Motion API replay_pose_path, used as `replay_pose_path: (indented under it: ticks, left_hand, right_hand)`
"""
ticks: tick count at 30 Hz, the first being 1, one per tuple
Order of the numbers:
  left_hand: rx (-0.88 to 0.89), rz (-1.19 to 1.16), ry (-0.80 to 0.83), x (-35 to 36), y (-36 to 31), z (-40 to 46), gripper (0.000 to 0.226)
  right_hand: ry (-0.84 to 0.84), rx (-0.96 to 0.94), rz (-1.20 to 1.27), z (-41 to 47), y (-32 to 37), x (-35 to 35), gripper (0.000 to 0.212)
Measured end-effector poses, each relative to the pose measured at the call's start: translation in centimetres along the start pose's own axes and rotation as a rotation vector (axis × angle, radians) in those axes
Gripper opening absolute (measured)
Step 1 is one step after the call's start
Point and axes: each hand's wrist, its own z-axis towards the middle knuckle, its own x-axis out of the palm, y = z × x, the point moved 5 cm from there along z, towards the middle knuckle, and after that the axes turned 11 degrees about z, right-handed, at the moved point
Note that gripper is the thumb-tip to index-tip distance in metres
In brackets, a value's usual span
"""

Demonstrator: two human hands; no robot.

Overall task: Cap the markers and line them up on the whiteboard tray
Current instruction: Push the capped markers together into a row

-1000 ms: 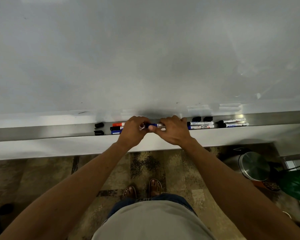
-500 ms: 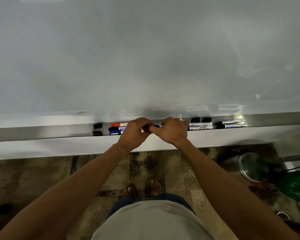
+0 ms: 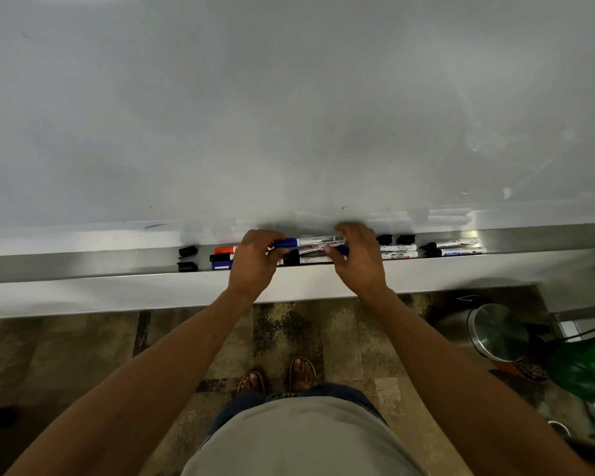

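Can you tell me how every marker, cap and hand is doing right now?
blue-capped marker: capped, held level above the tray.
left hand: grips its blue cap end.
right hand: fingers curled at its other end.
loose black caps: off, lying in the tray.
red-capped marker: capped, lying flat.
tray: holds markers in rows.
bin: lid shut.

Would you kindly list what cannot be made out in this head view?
- Head view: the left hand covers the blue marker's cap end.
- Head view: the right hand hides the markers behind it.
- Head view: labels on the right-end markers are too small.
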Motion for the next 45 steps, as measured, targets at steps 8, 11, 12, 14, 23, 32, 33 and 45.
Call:
replay_pose_path:
  ticks: [8,11,12,14,23,32,33,45]
  left_hand:
    - [-0.046,0.077,0.005,1.4,0.5,0.0,0.021]
    - [-0.038,0.124,0.012,2.0,0.1,0.1,0.021]
    - [-0.036,0.132,0.012,2.2,0.0,0.1,0.021]
    - [-0.032,0.143,0.018,2.6,-0.2,0.2,0.021]
    - [-0.062,0.218,0.045,3.7,-0.5,0.3,0.018]
    - [0.126,0.360,0.061,5.1,-1.5,-0.2,0.007]
    - [0.152,0.372,0.078,5.3,-1.5,-0.4,0.008]
    - [0.180,0.394,0.248,5.7,-1.4,-1.1,0.025]
  right_hand:
    - [0.055,0.029,-0.193,-0.7,-2.2,-0.2,0.019]
    - [0.081,-0.009,-0.206,-0.5,-2.0,-0.2,0.011]
    - [0.086,-0.015,-0.206,-0.5,-1.9,-0.2,0.008]
    - [0.103,-0.026,-0.201,-0.4,-1.8,-0.2,0.007]
    - [0.172,-0.117,-0.287,0.0,-1.5,-0.2,0.024]
    - [0.196,-0.077,-0.272,-0.2,-2.0,-0.2,0.016]
    - [0.202,-0.071,-0.261,-0.2,-1.9,-0.1,0.015]
    - [0.275,-0.152,-0.200,0.6,-0.4,-0.3,0.022]
